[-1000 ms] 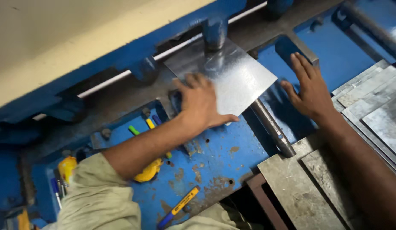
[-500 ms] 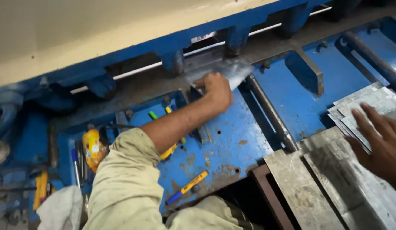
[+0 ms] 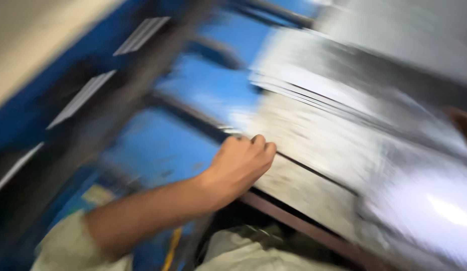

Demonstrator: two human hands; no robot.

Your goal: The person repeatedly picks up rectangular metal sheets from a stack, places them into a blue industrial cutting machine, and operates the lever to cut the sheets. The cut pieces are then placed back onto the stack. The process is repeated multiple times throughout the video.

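Blue-painted steel machine worktop (image 3: 203, 90) fills the left and middle of the heavily blurred view, with a cream wall band across the top left corner. Two pale slot-like strips (image 3: 83, 98) lie along the dark rail that runs diagonally above the blue bed.

One stack of flat grey metal sheets (image 3: 314, 125) covers the right half; its layered edges show as thin parallel lines at the upper left side, but blur makes the sheets impossible to count. A shiny patch glares at the lower right.

One hand is plainly seen: the left hand (image 3: 241, 165), with its bare forearm and a pale sleeve coming up from the lower left. Its fingers are curled narrow, almost a fist, knuckles resting against the near left edge of the grey stack; whether it grips a sheet cannot be told. A brownish shape at the right border may be the right hand, too smeared to judge.

Open blue bed lies left of the hand; below the stack edge runs a dark brown bar.
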